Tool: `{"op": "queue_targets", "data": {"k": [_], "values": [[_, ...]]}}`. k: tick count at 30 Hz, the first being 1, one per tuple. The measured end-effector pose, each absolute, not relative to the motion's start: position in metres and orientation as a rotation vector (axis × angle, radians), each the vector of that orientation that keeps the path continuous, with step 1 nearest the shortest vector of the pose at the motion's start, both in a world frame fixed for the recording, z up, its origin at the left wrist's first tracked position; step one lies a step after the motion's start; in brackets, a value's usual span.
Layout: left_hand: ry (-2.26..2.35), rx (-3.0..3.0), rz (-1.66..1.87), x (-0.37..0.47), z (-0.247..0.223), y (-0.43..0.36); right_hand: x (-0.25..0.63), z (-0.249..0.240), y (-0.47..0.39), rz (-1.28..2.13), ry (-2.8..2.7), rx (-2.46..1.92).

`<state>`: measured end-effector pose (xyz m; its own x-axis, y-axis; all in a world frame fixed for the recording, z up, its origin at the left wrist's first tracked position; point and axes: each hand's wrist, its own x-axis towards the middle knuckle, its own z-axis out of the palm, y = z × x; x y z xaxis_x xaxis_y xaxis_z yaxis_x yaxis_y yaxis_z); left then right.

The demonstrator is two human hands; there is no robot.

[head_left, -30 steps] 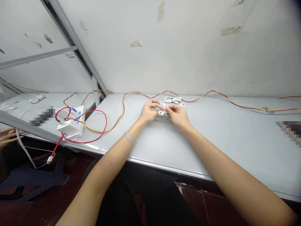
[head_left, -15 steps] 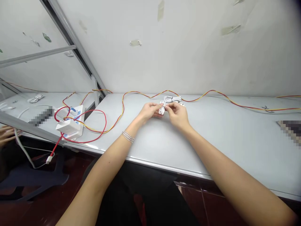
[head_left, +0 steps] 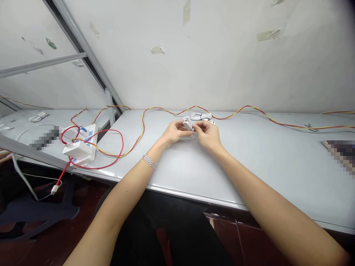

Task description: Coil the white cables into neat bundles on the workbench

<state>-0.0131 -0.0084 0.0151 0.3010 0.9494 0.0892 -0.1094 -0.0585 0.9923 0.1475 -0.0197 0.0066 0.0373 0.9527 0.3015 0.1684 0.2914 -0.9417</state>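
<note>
A small white coiled cable (head_left: 187, 122) is held up between my two hands over the grey table. My left hand (head_left: 176, 132), below a silver bracelet on the wrist, has its fingers and thumb closed around the lower end of the coil. The fingertips of my right hand (head_left: 205, 133) pinch at the coil's right side, near its tie. Just behind my right hand, a bundled white cable (head_left: 201, 116) with a dark tie lies on the table, and more white cable is partly hidden by that hand.
Red and yellow wires (head_left: 143, 123) run along the wall and loop at the left. A white power strip (head_left: 90, 147) with adapters sits at the left, beside a metal frame post (head_left: 109, 105). At the right edge lies a blurred-out object (head_left: 342, 153). Part of another person's hand (head_left: 6, 155) shows far left.
The coil between my hands has turned, and its loops now point up and to the left instead of down. The other person's hand at the far left shows less.
</note>
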Motion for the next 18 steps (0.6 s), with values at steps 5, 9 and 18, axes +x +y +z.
{"op": "queue_targets", "data": {"k": [5, 9, 18], "values": [[0.898, 1.461, 1.160, -0.0120, 0.0136, -0.0092, 0.1476, 0.0055, -0.0186, 0.842, -1.408, -1.129], [0.902, 1.531, 1.186, -0.0120, 0.0121, -0.0089, 0.1471, 0.0041, -0.0176, 0.863, -1.409, -1.118], [0.982, 1.774, 1.283, -0.0152, 0.0122, -0.0059, 0.1456, 0.0052, -0.0189, 0.968, -1.344, -1.095]]}}
